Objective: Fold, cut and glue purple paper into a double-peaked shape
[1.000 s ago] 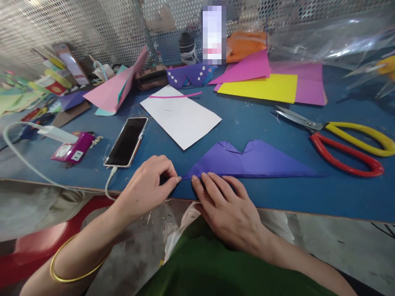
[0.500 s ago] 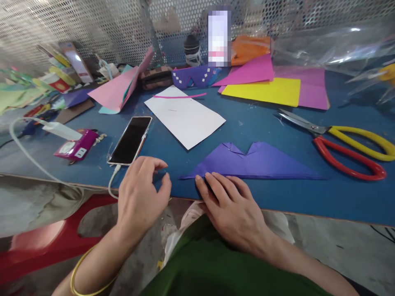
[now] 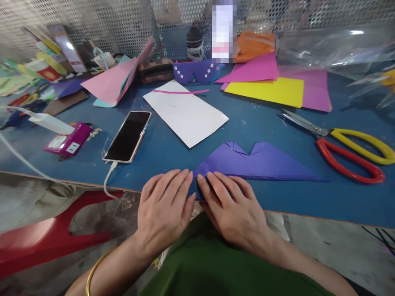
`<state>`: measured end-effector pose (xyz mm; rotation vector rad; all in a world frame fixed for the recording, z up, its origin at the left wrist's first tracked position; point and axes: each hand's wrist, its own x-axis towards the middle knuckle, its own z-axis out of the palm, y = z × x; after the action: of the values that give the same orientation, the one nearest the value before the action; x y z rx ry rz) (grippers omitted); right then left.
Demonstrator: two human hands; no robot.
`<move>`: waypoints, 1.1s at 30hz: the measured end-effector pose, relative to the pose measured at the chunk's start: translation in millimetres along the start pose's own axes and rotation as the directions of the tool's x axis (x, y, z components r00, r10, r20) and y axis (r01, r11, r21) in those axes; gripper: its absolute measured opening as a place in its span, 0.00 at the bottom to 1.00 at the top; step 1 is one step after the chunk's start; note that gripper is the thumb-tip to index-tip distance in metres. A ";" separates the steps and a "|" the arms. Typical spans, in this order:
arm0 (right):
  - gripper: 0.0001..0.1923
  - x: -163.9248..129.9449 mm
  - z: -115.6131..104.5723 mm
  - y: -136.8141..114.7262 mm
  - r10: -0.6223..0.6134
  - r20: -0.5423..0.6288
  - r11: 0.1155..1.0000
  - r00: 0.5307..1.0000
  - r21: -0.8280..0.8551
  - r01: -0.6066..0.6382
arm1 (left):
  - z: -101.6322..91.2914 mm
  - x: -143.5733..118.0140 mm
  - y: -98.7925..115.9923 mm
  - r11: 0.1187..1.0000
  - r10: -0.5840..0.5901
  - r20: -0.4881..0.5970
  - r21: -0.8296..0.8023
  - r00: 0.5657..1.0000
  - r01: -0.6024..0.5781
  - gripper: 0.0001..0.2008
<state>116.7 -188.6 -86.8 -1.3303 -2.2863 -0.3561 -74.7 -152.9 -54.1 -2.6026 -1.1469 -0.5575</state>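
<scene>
A folded sheet of purple paper (image 3: 256, 164) lies flat near the table's front edge, with a notch in its upper side and long points at left and right. My right hand (image 3: 234, 205) rests its fingertips on the paper's lower edge, fingers stretched and slightly spread. Over the left point lies my left hand (image 3: 168, 201), its fingers extended side by side and covering that tip. Neither hand grips anything. Beyond the purple paper is a white sheet (image 3: 188, 119) with a thin pink strip (image 3: 182, 91) across its top.
Scissors (image 3: 321, 130) with red and yellow handles lie at the right. A phone (image 3: 128, 137) on a charging cable is left of the white sheet. Behind are a decorated purple paper mask (image 3: 197, 72), yellow paper (image 3: 271, 92) and pink paper (image 3: 108, 78). A red chair (image 3: 55, 238) stands below left.
My left hand has moved right and onto the left end of the purple paper, its fingers straightening. My right hand stays on the lower edge. The view has shifted slightly.
</scene>
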 end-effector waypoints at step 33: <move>0.27 -7.0 -13.7 9.7 -0.002 0.008 0.999 1.000 0.036 0.002 | 19.8 2.6 19.9 0.997 0.081 -0.097 -0.007 0.992 -0.082 0.24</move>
<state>131.7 -195.2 -78.8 -1.3142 -2.2895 -0.3095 -53.4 -157.2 -72.0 -2.5875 -1.0059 -0.6661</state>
